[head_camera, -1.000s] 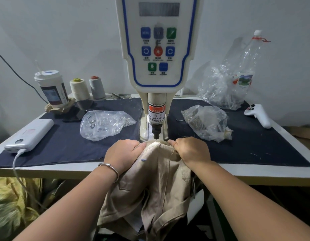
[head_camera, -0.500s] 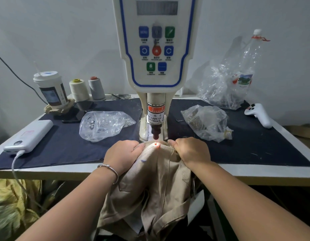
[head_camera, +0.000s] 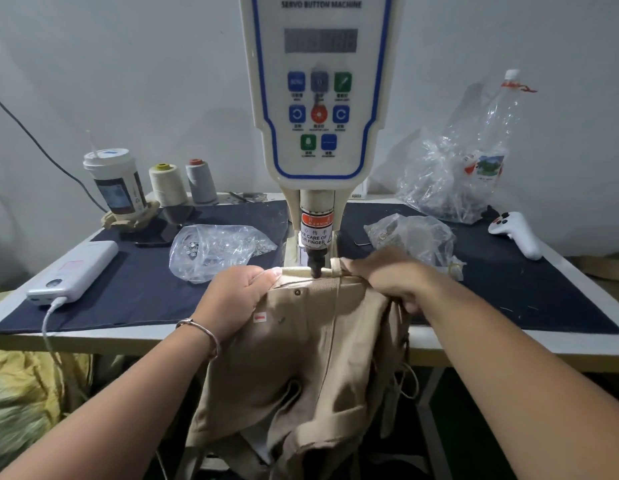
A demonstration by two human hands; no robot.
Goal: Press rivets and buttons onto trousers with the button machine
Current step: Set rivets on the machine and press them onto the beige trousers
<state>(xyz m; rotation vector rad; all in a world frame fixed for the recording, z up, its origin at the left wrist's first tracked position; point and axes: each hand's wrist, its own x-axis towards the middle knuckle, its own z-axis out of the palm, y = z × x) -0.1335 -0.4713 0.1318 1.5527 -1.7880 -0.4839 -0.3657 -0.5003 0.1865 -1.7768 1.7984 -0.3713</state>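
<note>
- the button machine reads "servo button machine" at its top, the line above that cut off by the frame; its grey display is blank, and the small captions under the coloured keys are too fine to read
- a red warning label on the ram reads "warning" and partly "...ke care of ...ur finger"; the rest wraps out of sight
- the beige trousers hang off the bench edge, waistband lying under the punch; a dark rivet sits just below it; a small red tag shows near the left wrist
- left hand grips the waistband, fingers curled into the cloth
- right hand is blurred; its fingers pinch the waistband by a belt loop
- the bottle label is illegible
</note>
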